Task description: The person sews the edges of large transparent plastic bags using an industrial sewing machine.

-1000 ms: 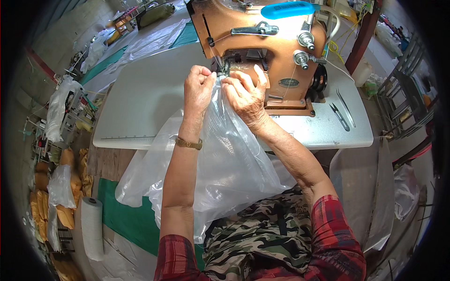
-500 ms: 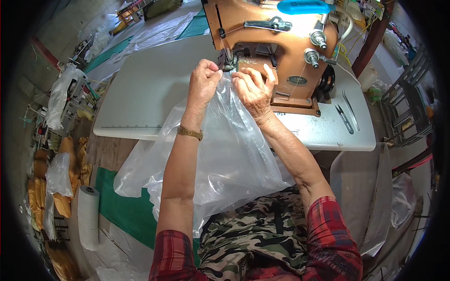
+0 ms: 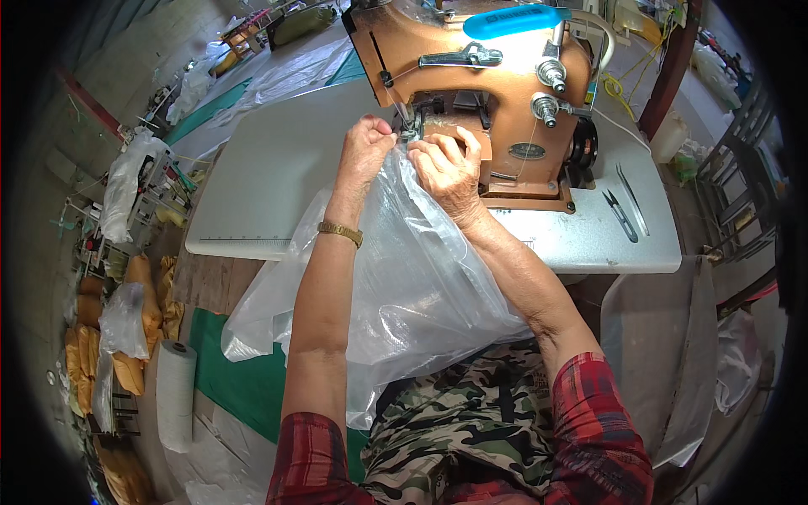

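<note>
Left hand and right hand both pinching 1 translucent sheet, 1 sewing machine, 2 tools alongside

The view's upper edge crops the brown sewing machine.

Sheet is thin translucent plastic, glossy and crinkled. Sewing machine looks painted metal, semi-gloss; its knobs are shiny bare metal. Bench is smooth, satin. Tweezers: shiny metal. Lamp: glossy plastic. Trousers: matt cloth.
</note>
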`<state>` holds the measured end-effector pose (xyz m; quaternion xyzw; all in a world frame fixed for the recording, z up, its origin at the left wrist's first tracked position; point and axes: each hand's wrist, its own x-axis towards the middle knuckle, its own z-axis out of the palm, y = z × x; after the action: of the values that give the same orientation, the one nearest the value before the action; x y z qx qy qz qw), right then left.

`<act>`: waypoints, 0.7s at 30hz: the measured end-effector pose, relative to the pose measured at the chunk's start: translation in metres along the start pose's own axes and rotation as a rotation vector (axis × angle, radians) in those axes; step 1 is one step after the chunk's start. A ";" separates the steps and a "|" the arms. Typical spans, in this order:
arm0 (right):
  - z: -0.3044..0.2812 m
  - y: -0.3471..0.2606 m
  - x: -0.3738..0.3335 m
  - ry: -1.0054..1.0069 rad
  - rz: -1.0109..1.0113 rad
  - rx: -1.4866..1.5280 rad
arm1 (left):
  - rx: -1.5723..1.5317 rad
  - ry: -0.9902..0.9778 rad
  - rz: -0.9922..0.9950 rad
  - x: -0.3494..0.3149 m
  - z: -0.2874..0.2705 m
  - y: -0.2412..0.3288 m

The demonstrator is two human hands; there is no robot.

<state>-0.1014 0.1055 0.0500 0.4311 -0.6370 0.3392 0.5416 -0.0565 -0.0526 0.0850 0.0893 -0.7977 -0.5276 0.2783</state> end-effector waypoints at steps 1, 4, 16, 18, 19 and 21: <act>0.000 0.000 0.000 -0.004 0.014 0.005 | -0.039 -0.003 -0.005 0.001 0.000 -0.001; 0.001 -0.001 -0.001 -0.011 0.027 -0.002 | -0.059 -0.001 -0.007 0.003 0.000 -0.003; -0.003 -0.003 0.000 -0.043 0.008 -0.061 | -0.113 -0.012 0.019 0.004 0.003 0.004; -0.007 -0.007 0.001 -0.085 0.053 -0.025 | -0.131 -0.013 0.013 0.002 0.003 0.004; -0.008 -0.007 0.001 -0.085 0.051 -0.029 | -0.136 0.001 0.031 0.001 0.004 0.004; -0.009 -0.006 0.001 -0.101 0.033 -0.003 | -0.145 0.013 0.049 0.003 0.005 0.003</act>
<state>-0.0929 0.1109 0.0519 0.4364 -0.6709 0.3248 0.5038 -0.0615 -0.0485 0.0868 0.0526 -0.7574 -0.5764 0.3022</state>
